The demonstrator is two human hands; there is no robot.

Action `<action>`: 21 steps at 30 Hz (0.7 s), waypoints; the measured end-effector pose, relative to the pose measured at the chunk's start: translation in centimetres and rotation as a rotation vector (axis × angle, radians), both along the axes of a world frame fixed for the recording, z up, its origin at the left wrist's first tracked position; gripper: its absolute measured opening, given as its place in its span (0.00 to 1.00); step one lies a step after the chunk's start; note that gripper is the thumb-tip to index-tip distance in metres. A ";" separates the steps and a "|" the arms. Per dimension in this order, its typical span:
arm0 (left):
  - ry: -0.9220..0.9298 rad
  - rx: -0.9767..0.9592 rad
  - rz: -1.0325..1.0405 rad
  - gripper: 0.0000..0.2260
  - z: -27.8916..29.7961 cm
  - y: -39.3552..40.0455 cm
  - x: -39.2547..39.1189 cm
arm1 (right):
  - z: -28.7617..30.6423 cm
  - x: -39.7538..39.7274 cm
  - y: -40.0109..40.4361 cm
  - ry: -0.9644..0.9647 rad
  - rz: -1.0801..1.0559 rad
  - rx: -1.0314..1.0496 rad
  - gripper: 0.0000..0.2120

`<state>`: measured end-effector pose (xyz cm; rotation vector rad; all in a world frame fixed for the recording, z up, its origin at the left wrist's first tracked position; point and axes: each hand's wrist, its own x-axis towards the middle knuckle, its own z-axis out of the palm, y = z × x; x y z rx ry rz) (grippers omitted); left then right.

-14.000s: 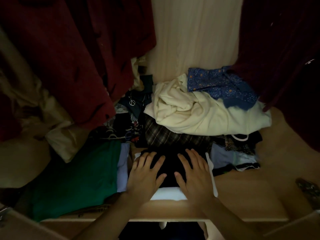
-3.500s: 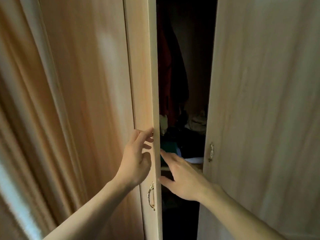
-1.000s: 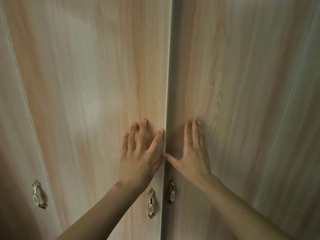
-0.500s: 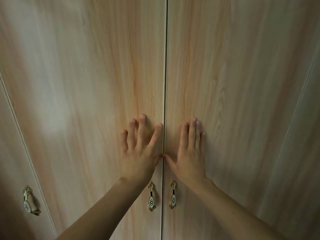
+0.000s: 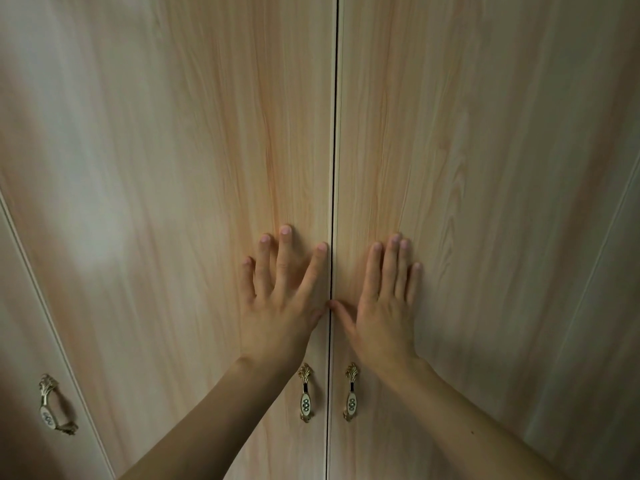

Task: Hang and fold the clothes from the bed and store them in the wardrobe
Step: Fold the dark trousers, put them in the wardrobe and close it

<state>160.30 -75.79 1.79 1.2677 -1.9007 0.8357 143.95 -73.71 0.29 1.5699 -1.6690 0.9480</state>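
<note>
Both wardrobe doors meet at the seam [image 5: 333,168], a thin dark line running top to bottom. No clothes in view; judged to be behind the doors, but nothing here shows it.

Left hand [image 5: 282,306] flat on the left door [image 5: 173,168], just left of the seam, fingers spread, index fingertip nearly at the seam. Grasping nothing, palm pressed to the wood.

Right hand [image 5: 382,306] flat on the right door [image 5: 485,168], just right of the seam, fingers close together, thumb angled in so its tip touches the seam. Also grasping nothing.

Two ornate handles hang below the hands, one either side of the seam: left handle [image 5: 305,393], right handle [image 5: 350,392]. Neither is touched. A third handle [image 5: 55,405] sits on a neighbouring panel, well left of the seam.

Step in hand, as judged: pressing the doors home, the closing move of the storing job.

To do it well:
- Push evenly with both palms so the edges come flush along the seam.
- Keep thumbs and fingertips off the seam itself; the right thumb looks at risk of a pinch if a door shifts.
- Press near the handles, where the doors meet, not out toward the hinges.
- Ease off slowly and watch the seam; if a door springs back, something inside may be fouling it.
</note>
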 end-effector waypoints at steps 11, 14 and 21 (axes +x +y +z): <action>-0.089 0.181 0.046 0.43 1.5 2.1 -0.3 | 2.0 -0.2 3.2 0.009 -0.005 0.192 0.45; -0.102 0.273 0.020 0.43 1.8 3.4 0.0 | 3.2 -1.5 5.0 0.030 0.102 0.245 0.38; 0.216 0.646 -0.258 0.28 1.2 7.0 1.5 | 1.7 -2.4 8.9 -0.076 0.293 0.459 0.30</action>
